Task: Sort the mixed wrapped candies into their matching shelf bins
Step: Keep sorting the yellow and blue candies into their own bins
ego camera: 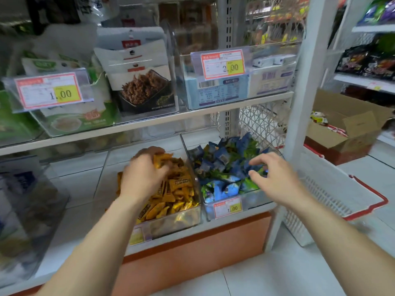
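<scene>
2 clear plastic bins sit side by side on the bottom shelf [213,226], a white board with an orange-brown front. Left of their shared wall, the yellow-candy bin [171,223] holds a heap of flat, crinkly yellow and orange wrapped candies [177,195], too many to count. Right of that wall, the blue-candy bin [252,202] is piled with puffy, glossy blue and green wrapped candies [226,167], also past counting; 1 orange-framed price tag [228,207] reading 1.00 is fixed to its front.

The left hand [145,174] is down in the yellow-candy bin, fingers curled shut around a small bunch of the yellow pieces; how many it grips cannot be told. The right hand [275,178] hovers over the right part of the blue-candy bin, fingers loosely spread and bent, holding nothing that shows.

Above the bins, the upper shelf [149,122] carries 2 more orange-framed price tags, clear plastic trays and soft snack pouches. Right of the bins, past the white upright, stand 1 white lattice basket [333,197] with red trim and 1 open cardboard box [350,133] on the tiled floor.
</scene>
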Motion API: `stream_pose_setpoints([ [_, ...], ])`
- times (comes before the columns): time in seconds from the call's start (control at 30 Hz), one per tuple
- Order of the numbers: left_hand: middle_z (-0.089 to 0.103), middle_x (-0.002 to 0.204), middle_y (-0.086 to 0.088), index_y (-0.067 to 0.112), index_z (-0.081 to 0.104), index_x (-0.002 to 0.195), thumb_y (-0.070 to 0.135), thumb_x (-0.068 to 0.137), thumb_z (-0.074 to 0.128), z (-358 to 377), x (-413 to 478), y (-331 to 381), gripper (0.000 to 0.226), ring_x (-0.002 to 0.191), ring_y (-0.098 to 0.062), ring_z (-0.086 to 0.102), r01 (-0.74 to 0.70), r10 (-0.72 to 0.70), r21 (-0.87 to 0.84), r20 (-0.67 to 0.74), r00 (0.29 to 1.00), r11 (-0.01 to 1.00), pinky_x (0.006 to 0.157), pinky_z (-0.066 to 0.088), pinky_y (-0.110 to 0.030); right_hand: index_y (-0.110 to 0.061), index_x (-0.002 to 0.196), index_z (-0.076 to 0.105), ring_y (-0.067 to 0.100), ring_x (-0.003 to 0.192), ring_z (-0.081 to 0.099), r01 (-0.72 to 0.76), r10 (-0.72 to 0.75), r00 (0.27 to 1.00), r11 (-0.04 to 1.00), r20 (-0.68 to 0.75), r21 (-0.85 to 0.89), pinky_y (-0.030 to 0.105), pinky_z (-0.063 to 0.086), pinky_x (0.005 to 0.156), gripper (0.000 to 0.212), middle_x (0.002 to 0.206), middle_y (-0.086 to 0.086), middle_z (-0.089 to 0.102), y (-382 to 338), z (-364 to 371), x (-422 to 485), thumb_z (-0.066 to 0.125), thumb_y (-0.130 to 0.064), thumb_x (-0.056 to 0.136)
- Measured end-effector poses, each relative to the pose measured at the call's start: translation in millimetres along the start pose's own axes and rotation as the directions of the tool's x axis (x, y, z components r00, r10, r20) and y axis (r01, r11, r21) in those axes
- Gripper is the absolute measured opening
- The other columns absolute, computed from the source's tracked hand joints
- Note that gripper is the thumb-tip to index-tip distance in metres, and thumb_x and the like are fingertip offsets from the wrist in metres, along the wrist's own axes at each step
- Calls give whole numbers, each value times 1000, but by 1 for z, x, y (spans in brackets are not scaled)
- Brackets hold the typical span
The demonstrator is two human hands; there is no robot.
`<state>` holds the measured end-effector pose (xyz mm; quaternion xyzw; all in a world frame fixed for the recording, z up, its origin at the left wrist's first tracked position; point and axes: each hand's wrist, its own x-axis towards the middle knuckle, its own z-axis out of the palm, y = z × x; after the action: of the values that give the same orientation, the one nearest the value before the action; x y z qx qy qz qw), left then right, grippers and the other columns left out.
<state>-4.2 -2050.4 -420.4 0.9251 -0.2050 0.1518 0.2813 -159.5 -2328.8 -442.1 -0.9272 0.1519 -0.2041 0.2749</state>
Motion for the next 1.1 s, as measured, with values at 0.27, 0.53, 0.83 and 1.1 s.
stream_pose_setpoints([
  [0.27,63,119,0,34,58,125,57,86,58,11,-5,63,45,103,-22,61,-194,190,218,39,981,956,76,48,-33,-29,109,65,21,113,51,85,-82,996,992,32,-93,40,46,94,20,109,-7,53,26,-16,28,65,-32,90],
  [0.53,52,131,-5,27,53,134,57,88,62,119,-2,132,56,118,-24,52,-381,296,26,581,758,924,98,46,-36,-22,149,40,27,135,43,159,-117,968,970,221,-183,41,40,109,72,149,3,42,54,0,32,65,-42,85],
  [0.83,57,108,3,31,59,114,51,86,67,111,61,102,35,92,-17,55,-539,285,189,683,673,821,70,45,-33,-28,154,29,22,145,29,197,-148,958,962,245,-187,37,25,117,85,161,-3,27,65,25,31,54,-69,85],
  [1.1,55,107,1,30,62,113,43,90,64,86,68,106,27,98,-22,54,-425,235,381,454,860,821,81,52,-40,-27,148,40,25,135,42,140,-116,973,984,198,-112,38,37,107,71,149,-3,45,63,27,33,57,-52,84],
])
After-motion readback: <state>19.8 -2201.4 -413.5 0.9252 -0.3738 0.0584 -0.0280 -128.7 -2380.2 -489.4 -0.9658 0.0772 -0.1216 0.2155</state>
